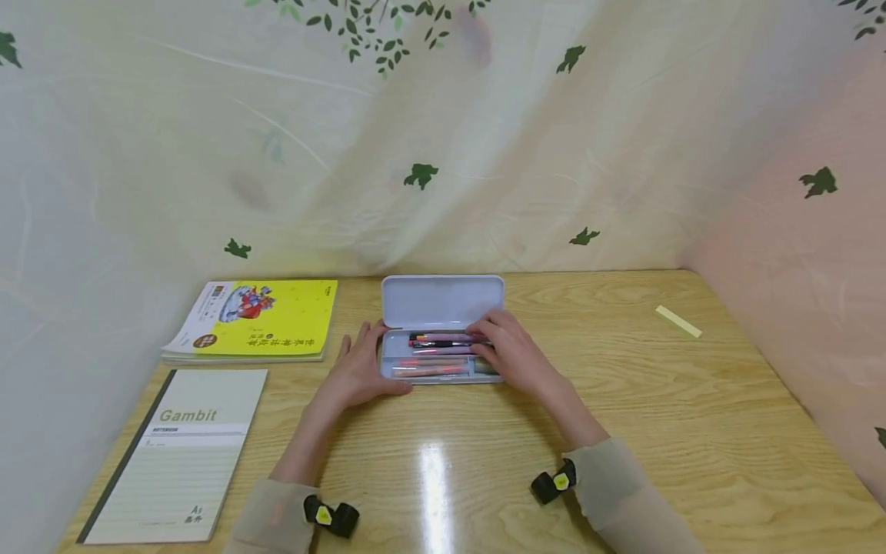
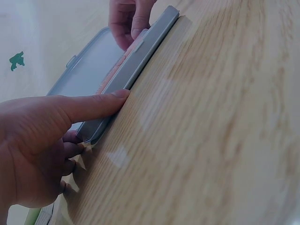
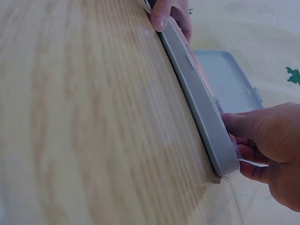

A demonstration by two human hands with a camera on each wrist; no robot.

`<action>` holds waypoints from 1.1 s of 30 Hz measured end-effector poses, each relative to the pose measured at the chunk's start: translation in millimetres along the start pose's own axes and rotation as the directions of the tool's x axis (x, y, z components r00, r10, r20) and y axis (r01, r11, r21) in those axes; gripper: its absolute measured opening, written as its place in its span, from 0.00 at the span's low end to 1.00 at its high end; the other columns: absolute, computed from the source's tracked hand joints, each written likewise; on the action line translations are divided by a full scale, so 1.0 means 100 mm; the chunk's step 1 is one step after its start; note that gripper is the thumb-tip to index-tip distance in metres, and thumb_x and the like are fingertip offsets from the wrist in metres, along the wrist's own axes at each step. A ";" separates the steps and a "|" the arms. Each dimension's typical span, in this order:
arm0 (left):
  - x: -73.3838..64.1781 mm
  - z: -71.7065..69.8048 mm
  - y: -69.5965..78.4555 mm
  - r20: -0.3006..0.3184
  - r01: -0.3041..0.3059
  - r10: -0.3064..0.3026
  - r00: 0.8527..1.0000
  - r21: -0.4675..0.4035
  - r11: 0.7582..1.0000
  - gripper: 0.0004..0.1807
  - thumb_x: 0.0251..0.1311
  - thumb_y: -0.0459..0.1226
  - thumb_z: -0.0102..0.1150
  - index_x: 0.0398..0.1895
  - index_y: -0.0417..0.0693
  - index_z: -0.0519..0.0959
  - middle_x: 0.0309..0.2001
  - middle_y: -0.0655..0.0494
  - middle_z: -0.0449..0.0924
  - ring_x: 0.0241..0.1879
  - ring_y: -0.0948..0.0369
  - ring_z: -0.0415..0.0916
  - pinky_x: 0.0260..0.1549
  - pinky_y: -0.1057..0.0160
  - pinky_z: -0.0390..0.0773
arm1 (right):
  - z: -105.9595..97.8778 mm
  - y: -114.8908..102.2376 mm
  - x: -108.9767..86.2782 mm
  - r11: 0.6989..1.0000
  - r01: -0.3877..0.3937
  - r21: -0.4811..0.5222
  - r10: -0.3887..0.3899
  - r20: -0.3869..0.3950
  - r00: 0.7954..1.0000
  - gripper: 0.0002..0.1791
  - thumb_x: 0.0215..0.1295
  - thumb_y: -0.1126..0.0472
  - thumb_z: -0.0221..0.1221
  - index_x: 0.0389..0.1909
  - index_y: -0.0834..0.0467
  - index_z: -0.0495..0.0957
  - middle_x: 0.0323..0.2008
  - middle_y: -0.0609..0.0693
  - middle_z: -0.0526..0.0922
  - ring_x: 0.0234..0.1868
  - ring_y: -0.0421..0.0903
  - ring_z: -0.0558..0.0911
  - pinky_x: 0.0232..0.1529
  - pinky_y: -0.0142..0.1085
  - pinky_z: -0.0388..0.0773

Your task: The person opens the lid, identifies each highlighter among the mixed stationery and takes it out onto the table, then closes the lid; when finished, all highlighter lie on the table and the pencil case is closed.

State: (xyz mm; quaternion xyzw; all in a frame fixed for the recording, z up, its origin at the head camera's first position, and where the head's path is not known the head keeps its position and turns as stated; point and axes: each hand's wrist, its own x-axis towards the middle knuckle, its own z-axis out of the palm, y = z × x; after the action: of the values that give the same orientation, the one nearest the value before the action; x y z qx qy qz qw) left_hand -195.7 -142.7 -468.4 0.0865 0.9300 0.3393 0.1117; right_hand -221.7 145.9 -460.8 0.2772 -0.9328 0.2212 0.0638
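Observation:
An opened light-blue pencil case [image 1: 443,302] lies on the table, its lid standing up at the back. Several pens [image 1: 443,344] lie in its rear compartment, and more pens [image 1: 429,368] in the front one. My left hand [image 1: 356,369] holds the case's left end, thumb along the front wall and fingers round the side, as the left wrist view also shows [image 2: 33,136]. Over the right end, my right hand [image 1: 519,358] has its thumb and fingers about the ends of the rear pens; its fingertips [image 3: 232,123] are partly hidden inside the case.
At the left lies a yellow-covered book [image 1: 298,308] on a small stack, with a grey notebook [image 1: 180,454] in front of it. A pale yellow strip [image 1: 678,321] lies at the back right. A patterned curtain [image 1: 484,154] hangs behind the wooden table [image 1: 657,431].

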 end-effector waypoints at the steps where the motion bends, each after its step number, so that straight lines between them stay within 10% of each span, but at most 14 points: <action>1: 0.00 0.00 0.00 0.001 0.001 -0.001 1.000 0.000 1.000 0.63 0.47 0.52 0.80 0.80 0.45 0.50 0.83 0.39 0.49 0.84 0.41 0.36 0.82 0.37 0.31 | 0.00 0.00 0.00 1.000 -0.001 0.002 0.001 -0.001 1.000 0.14 0.69 0.61 0.66 0.53 0.57 0.84 0.48 0.52 0.81 0.53 0.50 0.76 0.60 0.45 0.79; 33: 0.00 -0.01 0.00 -0.001 0.004 -0.004 1.000 0.004 1.000 0.62 0.47 0.52 0.79 0.80 0.45 0.51 0.83 0.39 0.48 0.84 0.41 0.37 0.82 0.38 0.30 | -0.02 0.01 0.00 0.999 0.027 0.031 -0.026 -0.028 0.999 0.10 0.70 0.67 0.63 0.49 0.57 0.86 0.44 0.52 0.81 0.48 0.48 0.76 0.53 0.42 0.80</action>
State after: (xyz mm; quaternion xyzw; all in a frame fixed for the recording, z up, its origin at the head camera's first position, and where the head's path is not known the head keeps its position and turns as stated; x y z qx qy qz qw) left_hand -195.8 -142.9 -467.8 0.0846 0.9309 0.3372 0.1119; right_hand -222.0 147.4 -459.4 0.2875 -0.9245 0.2387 0.0753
